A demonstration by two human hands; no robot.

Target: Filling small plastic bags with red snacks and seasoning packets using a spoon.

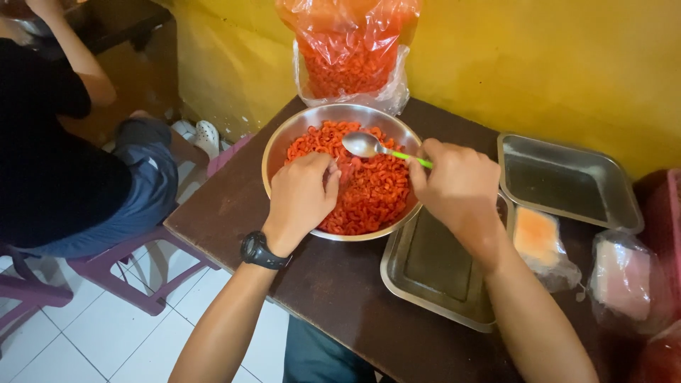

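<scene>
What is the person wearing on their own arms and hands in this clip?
Both forearms are bare, with no sleeves in view and no gloves on either hand. The left hand has a black wristwatch with a chunky round case and dark strap at the wrist. The right hand and its wrist carry nothing.

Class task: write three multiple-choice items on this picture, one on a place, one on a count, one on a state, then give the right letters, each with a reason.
1. Where does the clear plastic bag of orange-red snacks stand?
A. behind the round steel bowl, against the yellow wall
B. on the floor
C. in a tray

2. How many empty rectangular steel trays lie on the dark wooden table?
A. one
B. two
C. four

3. What does the right hand hold?
A. nothing
B. a knife
C. a metal spoon with a green handle

Answers: 1 A, the bag rises behind the bowl at the wall. 2 B, one tray sits under the right forearm, one by the wall. 3 C, its fingers grip the green handle over the bowl; the left hand rests in the snacks.
</scene>
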